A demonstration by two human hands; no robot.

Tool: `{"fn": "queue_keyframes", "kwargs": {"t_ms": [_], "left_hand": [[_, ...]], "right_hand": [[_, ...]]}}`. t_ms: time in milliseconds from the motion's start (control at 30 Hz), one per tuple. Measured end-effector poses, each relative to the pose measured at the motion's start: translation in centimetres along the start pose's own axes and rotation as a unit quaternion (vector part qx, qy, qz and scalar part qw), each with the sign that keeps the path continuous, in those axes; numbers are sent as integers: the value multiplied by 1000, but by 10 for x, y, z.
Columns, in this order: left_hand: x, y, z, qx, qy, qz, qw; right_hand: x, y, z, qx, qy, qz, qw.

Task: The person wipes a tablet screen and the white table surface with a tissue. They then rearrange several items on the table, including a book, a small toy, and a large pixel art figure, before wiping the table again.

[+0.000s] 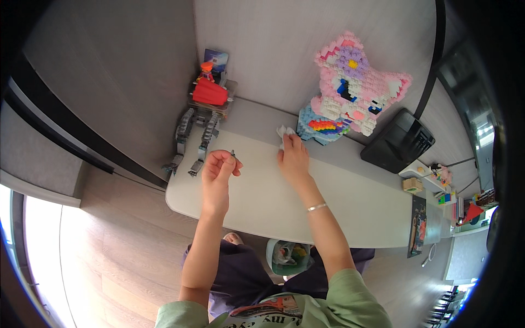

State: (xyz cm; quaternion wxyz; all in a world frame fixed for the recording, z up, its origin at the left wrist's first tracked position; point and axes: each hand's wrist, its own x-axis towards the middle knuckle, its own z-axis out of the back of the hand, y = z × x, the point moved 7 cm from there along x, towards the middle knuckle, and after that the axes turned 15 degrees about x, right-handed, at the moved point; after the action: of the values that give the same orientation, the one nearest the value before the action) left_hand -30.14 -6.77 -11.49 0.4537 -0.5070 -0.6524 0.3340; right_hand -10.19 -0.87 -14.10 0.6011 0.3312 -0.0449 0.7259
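Note:
My left hand point(222, 167) pinches a small dark grey piece point(233, 153) between thumb and fingertips, above the white desk point(262, 184). My right hand point(293, 158) rests its fingers on a crumpled white tissue point(286, 130) at the back of the desk. Just beyond that tissue stands a large pink and white cat figure of building blocks point(361, 90) on a light blue block base with a rainbow. To the left of my left hand lie two jointed grey toy legs point(207, 137), close to a clear box that carries a red piece point(210, 92) and a small orange-capped figure point(206, 71).
A black device point(398, 141) leans by the wall, right of the cat. Farther right are a wooden box point(412, 185), a dark mat point(417, 227) and a small shelf with toys. A bin point(289, 268) holding a plastic bag stands below the desk's front edge.

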Motion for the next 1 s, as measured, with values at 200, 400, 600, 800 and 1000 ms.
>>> {"fn": "queue_keyframes", "kwargs": {"t_ms": [200,400,600,800,1000], "left_hand": [[7,-7,15,-35,-9,0,999],[16,-3,30,-118,-31,10,992],[21,-1,32,-119,-42,9,992],[33,-6,50,-119,-87,0,989],[33,0,45,-136,-71,13,988]], "right_hand": [[71,-1,-32,-23,-59,-74,995],[81,38,-50,23,-8,144,989],[127,45,-75,119,0,130,984],[34,70,-58,211,120,207,948],[-27,51,-16,270,161,155,937]]}}
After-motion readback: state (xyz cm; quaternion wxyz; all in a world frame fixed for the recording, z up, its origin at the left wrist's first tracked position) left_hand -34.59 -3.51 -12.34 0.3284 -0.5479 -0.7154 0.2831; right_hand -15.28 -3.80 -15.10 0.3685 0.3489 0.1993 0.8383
